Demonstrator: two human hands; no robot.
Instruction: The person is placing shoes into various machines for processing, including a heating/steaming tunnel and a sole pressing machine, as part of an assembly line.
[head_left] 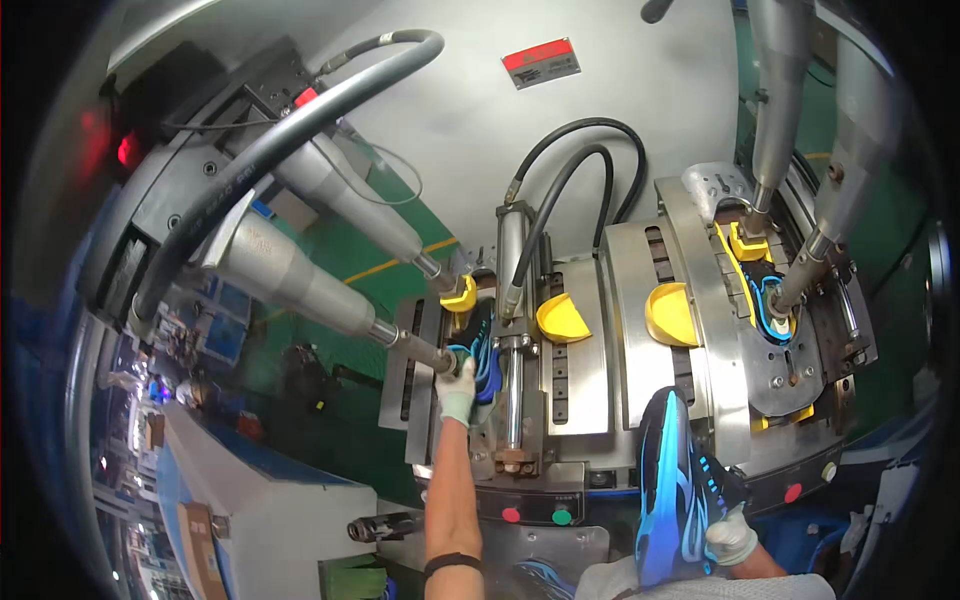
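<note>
My left hand (458, 388), in a pale glove, reaches to the press's left station. Its fingers close on the near end of a black and blue sneaker (486, 350), right beside the tip of a slanted press rod (425, 352). The fingertips are partly hidden there. A yellow pad (459, 294) bears on that sneaker's far end. Close to my body, my gloved right hand (732, 540) grips another black and blue sneaker (662, 490), its toe pointing away from me. Some of the right fingers are behind the shoe.
A third sneaker (774, 305) sits clamped under rods at the right station. Two yellow curved pads (564, 318) stand on the middle metal plates. Black hoses (575, 150) loop above a cylinder (514, 390). Red and green buttons (562, 516) line the front panel. Thick press arms slant in from both sides.
</note>
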